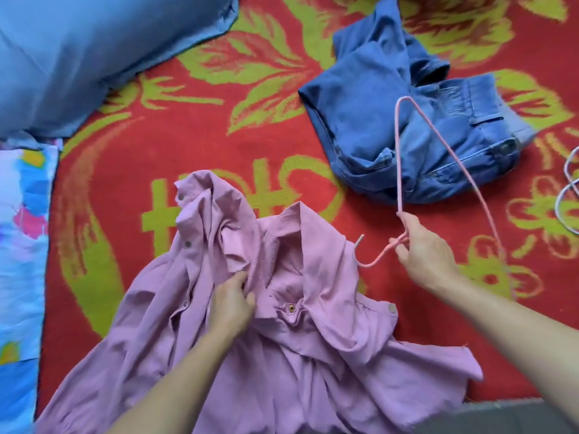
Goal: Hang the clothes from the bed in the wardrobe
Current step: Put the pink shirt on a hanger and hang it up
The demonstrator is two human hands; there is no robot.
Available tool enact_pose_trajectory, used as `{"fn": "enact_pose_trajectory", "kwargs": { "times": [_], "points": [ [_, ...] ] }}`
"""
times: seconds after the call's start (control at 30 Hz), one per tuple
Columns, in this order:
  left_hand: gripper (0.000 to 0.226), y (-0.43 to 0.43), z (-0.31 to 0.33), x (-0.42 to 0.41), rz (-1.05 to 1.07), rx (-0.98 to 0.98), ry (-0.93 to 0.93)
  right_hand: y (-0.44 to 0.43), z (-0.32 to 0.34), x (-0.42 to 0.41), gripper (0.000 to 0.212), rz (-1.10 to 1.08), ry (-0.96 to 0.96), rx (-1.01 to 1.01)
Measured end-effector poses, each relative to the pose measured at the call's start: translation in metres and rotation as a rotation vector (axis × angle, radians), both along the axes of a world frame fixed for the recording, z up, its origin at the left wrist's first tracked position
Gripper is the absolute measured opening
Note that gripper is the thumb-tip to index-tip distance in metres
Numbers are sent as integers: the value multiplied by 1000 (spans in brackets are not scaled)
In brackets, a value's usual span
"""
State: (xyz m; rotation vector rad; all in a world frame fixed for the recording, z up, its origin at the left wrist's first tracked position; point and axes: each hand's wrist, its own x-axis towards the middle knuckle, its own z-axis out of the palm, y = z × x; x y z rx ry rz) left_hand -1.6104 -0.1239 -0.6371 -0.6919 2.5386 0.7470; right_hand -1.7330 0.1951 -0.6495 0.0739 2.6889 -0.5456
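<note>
Mauve shirt (313, 355) lies crumpled at the bed's (219, 136) near edge, collar up, front open. It looks light, soft and floppy, so the collar is the place to hold. Left hand (230, 303) pinches fabric there. Right hand (423, 249) grips the thin pink hanger's (398, 170) neck.

I see shirt (282, 339) on bed (219, 136) at 6 o'clock, my left hand (232, 302) on it; jeans (407, 136) at 1 o'clock, hanger (398, 158) over them in my right hand (423, 252); pillow (94, 51) at 10 o'clock.
</note>
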Motion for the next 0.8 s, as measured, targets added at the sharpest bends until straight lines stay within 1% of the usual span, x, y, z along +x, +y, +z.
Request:
{"fn": "enact_pose_trajectory", "kwargs": {
  "times": [0.07, 0.13, 0.2, 0.3, 0.33, 0.37, 0.4, 0.47, 0.53, 0.6, 0.63, 0.7, 0.77, 0.8],
  "points": [
    [19, 6, 6, 2, 39, 57, 38, -22, 24, -13, 40, -110, 182, -192],
    [22, 0, 18, 0, 107, 87, 79, -48, 57, -27, 31, -194, 294, -349],
    [21, -24, 27, -7, 208, 56, 119, -80, 88, -33, 23, -214, 322, -469],
    [21, -76, 36, -24, 275, -49, 163, -131, 109, -22, 11, -121, 235, -542],
    [21, -93, 38, -31, 263, -93, 167, -148, 106, -14, 9, -83, 184, -539],
    [22, -108, 38, -38, 235, -132, 174, -165, 98, -3, 13, -49, 120, -522],
    [23, -121, 38, -47, 209, -163, 175, -181, 87, 9, 21, -15, 55, -488],
    [28, -141, 33, -67, 186, -193, 179, -210, 59, 37, 32, 55, -62, -347],
    [34, -155, 24, -90, 149, -202, 195, -234, 30, 64, 43, 107, -118, -211],
    [38, -163, 13, -112, 39, -214, 227, -248, 5, 84, 49, 87, -158, -126],
    [42, -164, 7, -122, -35, -222, 236, -250, -6, 90, 45, 71, -164, -88],
    [54, -164, -3, -143, -212, -263, 212, -247, -21, 95, 24, 50, -151, -43],
    [69, -159, -11, -161, -400, -312, 151, -234, -25, 96, 8, -12, -115, -128],
    [74, -155, -14, -167, -447, -305, 103, -224, -22, 96, 8, -41, -89, -196]
  ]
}}
